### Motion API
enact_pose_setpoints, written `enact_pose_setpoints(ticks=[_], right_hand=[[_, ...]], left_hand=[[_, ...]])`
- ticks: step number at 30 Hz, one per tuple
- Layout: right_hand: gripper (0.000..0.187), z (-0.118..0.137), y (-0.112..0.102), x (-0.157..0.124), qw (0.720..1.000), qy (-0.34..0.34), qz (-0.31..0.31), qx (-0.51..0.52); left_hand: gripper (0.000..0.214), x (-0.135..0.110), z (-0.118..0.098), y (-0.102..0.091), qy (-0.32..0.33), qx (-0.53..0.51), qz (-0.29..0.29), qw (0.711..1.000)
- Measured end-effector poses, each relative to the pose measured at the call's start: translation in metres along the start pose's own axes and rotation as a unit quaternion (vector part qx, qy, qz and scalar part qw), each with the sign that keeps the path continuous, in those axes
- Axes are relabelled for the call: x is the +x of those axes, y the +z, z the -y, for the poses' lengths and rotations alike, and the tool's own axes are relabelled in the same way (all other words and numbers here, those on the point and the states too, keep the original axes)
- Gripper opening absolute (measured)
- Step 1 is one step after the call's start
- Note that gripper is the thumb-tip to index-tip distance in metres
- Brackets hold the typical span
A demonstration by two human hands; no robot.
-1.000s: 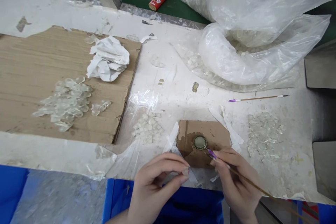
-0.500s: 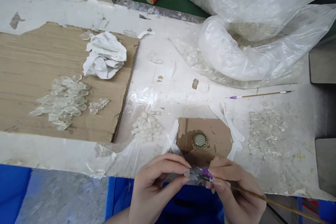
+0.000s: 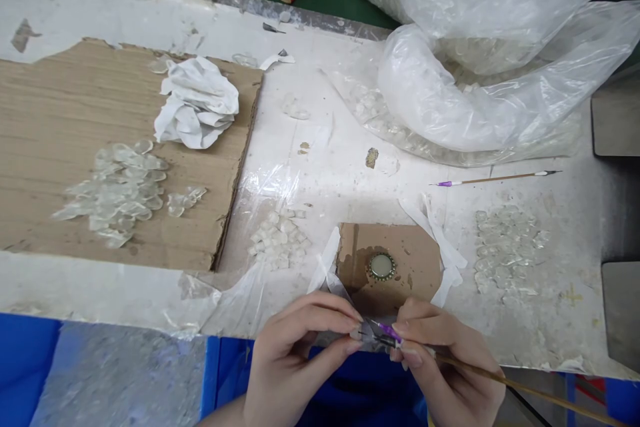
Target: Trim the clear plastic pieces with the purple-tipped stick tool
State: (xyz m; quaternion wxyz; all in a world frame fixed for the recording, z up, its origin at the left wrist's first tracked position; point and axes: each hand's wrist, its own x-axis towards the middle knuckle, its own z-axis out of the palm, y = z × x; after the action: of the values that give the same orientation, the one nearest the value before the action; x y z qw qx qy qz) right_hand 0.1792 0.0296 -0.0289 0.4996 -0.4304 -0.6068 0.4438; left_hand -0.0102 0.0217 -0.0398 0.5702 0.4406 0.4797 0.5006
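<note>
Low in the view, my left hand (image 3: 303,350) pinches a small translucent piece (image 3: 357,332) between thumb and fingertips. My right hand (image 3: 447,357) is closed around a thin brown stick (image 3: 480,373) and a second slim dark-tipped tool (image 3: 384,341). A purple needle-like tip (image 3: 387,329) pokes out above the dark tip, both pointing left. The dark tip reaches the translucent piece; whether it enters it I cannot tell. Just beyond both hands, a small cardboard piece (image 3: 420,247) bears an upturned bottle cap (image 3: 382,267), which has a pale filling.
Left of the cap lies a pile of small whitish pieces (image 3: 280,240); clear flat pieces (image 3: 507,250) lie at right. A purple-tipped stick (image 3: 495,179) rests behind. Large cardboard (image 3: 60,113) holds more clear pieces (image 3: 125,187) and crumpled white material (image 3: 197,103). Plastic bags (image 3: 475,93) fill the back right.
The tips in my right hand have shifted slightly left, closer to the translucent piece. My left hand keeps its pinch almost unmoved. The whole view has shifted slightly.
</note>
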Motion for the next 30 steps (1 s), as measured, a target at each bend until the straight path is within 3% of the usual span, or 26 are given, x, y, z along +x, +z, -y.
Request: enact_pose_setpoints(ticks=[9,13,18,20,25,30], right_hand=[[0.017,-0.003,-0.002,-0.006,1.000,0.007,-0.030,-0.001],[0.022,-0.011,-0.006,-0.004,0.988,-0.022,-0.088,-0.128],[0.019,-0.017,-0.007,0.008,0.967,-0.043,-0.067,-0.241],[0.019,-0.016,-0.006,0.007,0.975,-0.043,-0.068,-0.209],[0.016,-0.010,-0.001,-0.003,0.998,-0.016,-0.044,0.034],[0.015,-0.008,0.004,-0.001,0.997,0.011,-0.015,0.075]], left_hand=[[0.033,0.001,0.000,0.001,-0.013,-0.021,-0.008,1.000],[0.037,-0.002,0.002,0.000,-0.026,-0.046,-0.014,0.999],[0.025,-0.002,0.003,0.002,-0.065,-0.111,-0.010,0.992],[0.015,0.000,0.002,0.004,-0.080,-0.148,-0.017,0.986],[0.007,0.002,-0.001,0.009,-0.110,-0.201,-0.009,0.973],[0.004,0.007,-0.007,0.013,-0.098,-0.214,-0.008,0.972]])
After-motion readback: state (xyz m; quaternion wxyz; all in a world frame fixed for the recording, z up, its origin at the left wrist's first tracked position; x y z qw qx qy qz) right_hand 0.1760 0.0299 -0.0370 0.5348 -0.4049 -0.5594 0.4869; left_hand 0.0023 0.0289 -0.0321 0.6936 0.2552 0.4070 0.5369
